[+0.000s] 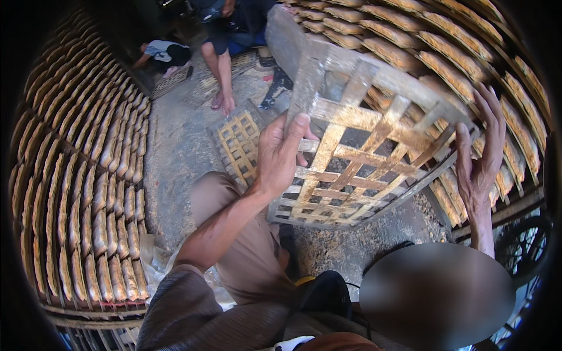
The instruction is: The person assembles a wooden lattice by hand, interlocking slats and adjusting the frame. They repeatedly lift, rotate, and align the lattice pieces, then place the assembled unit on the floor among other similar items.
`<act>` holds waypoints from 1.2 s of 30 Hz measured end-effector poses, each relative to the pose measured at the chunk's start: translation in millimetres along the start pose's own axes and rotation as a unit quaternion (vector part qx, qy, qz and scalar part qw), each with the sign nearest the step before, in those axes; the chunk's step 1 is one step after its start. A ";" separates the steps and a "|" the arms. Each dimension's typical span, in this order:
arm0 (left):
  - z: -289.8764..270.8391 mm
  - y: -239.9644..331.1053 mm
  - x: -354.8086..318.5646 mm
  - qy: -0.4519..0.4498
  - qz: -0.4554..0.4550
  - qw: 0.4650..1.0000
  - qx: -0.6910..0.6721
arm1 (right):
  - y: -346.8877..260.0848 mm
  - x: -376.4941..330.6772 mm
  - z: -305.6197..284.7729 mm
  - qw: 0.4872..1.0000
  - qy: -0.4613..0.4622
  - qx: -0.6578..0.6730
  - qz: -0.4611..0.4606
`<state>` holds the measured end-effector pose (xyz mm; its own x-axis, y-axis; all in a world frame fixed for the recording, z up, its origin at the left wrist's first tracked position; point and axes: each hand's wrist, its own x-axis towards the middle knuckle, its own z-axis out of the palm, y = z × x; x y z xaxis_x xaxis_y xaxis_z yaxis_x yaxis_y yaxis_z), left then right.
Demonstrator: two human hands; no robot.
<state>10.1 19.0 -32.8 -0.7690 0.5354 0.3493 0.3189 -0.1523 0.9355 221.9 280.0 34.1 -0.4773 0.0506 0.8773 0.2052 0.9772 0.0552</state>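
Observation:
In front of me, tilted up, is a wooden lattice tray (346,161) of crossed slats in a board frame, pale and worn. My left hand (280,153) grips its left side, thumb over the front, fingertips showing through a gap. At the tray's right corner is my right hand (485,143), fingers spread and raised, thumb close to the frame edge; whether it touches is unclear. A blurred oval hides the right arm below the wrist. Beyond my left wrist, a second lattice tray (237,140) lies on the floor.
Tall racks of tan, rough-edged slabs (105,234) line the left side. Similar slabs (398,52) fill the right, close behind the held tray. Ahead sits a person (221,88) reaching down by the floor tray; another person (168,55) crouches farther back. Crumbs litter the concrete floor (333,251).

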 end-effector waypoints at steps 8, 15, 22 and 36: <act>24.4 -11.0 -22.3 -0.169 0.039 0.982 0.082 | -50.2 11.9 3.0 0.929 -0.169 0.320 0.075; 32.0 -12.7 -21.9 -0.183 0.014 0.980 0.081 | -51.7 -3.7 15.6 0.888 -0.111 0.414 0.164; 28.2 -6.4 -23.8 -0.183 -0.014 0.981 0.061 | -54.5 -8.3 19.9 0.841 -0.080 0.476 0.245; 31.5 -0.5 -17.4 -0.179 -0.051 0.982 -0.011 | -82.7 -22.3 30.5 0.975 -0.068 -0.018 -0.211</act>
<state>40.8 35.9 -41.0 -0.5508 0.8061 0.2165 0.2353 -0.0989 0.9669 189.5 204.4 -4.6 -0.6339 -0.3246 0.7020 -0.0044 0.9092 0.4164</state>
